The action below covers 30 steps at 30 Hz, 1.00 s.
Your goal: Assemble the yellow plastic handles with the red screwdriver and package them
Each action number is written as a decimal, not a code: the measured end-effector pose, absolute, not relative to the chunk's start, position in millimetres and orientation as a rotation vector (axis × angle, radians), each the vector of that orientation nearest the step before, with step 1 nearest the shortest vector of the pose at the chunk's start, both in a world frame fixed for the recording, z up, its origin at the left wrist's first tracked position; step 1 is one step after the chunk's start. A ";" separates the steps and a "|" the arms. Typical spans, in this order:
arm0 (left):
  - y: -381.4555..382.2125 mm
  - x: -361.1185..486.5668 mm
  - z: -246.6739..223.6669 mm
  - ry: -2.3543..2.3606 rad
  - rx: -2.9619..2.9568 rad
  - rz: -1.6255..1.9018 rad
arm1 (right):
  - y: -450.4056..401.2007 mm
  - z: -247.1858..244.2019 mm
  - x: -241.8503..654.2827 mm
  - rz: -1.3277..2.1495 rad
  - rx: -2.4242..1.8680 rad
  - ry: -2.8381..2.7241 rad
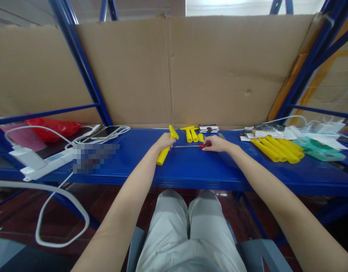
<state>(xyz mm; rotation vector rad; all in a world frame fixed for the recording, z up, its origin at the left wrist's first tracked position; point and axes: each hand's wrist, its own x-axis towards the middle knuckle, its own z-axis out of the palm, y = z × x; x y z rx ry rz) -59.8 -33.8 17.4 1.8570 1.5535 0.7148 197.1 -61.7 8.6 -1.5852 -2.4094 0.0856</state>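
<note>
My left hand [166,141] is closed round a yellow T-shaped handle [163,156], whose crosspiece sticks up past the fingers and whose tube end points toward me. My right hand [215,144] grips the red handle of a screwdriver [187,146]. Its thin metal shaft lies level, pointing left, with the tip close to my left hand; whether it touches the yellow piece I cannot tell. Just behind the shaft lie more yellow T-shaped pieces [189,135] and a small yellow part [200,137].
On the blue tabletop [191,166], several yellow tubes [276,149] lie at the right beside a green plastic packet [322,148]. Black-and-white boxes [208,128] stand at the back. A power strip [49,166] with cables and a red bag [54,127] occupy the left. Cardboard [219,71] walls the back.
</note>
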 end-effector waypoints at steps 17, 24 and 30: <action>-62.5 -14.2 22.6 1.253 2.129 0.614 | -57.9 -1.5 176.8 -0.085 -1.342 -2.220; -64.2 -10.2 21.5 1.242 2.124 0.607 | -65.5 0.3 169.8 -0.150 -1.422 -2.212; -64.2 -10.6 21.1 1.233 2.113 0.627 | -64.6 -1.4 168.6 -0.182 -1.371 -2.228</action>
